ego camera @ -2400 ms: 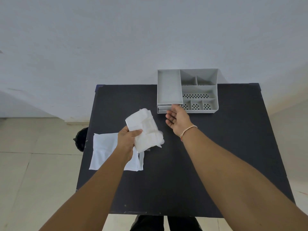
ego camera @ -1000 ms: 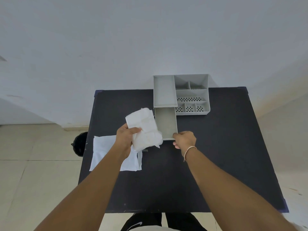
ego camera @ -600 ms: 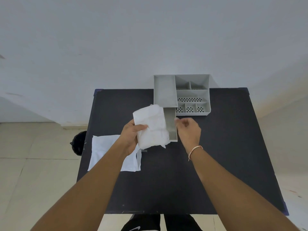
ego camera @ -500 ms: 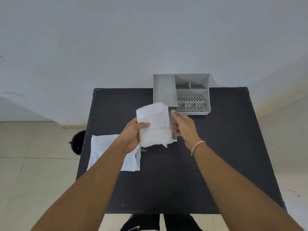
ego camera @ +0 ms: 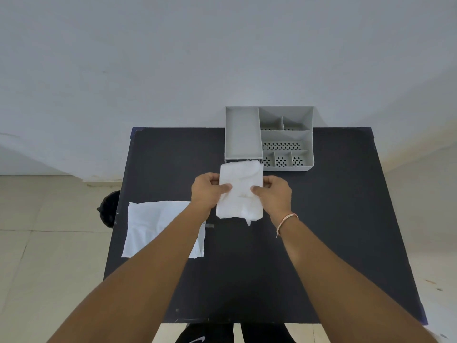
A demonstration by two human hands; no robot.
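A folded white cloth (ego camera: 240, 191) is held flat above the black table (ego camera: 321, 231), just in front of the grey desk organiser (ego camera: 269, 137). My left hand (ego camera: 207, 191) pinches its left edge with thumb on top. My right hand (ego camera: 274, 194) pinches its right edge the same way. The cloth hides the organiser's pulled-out drawer; only a sliver of the drawer opening shows under the organiser's left tray.
A second white cloth (ego camera: 153, 226) lies flat at the table's left edge, partly under my left forearm. A dark round object (ego camera: 108, 209) sits on the tiled floor left of the table. A white wall stands behind the organiser.
My right hand pulled the organiser's drawer out, let go of it and came to the cloth. My left hand carried the cloth right, over the drawer. Both hands now hold it.
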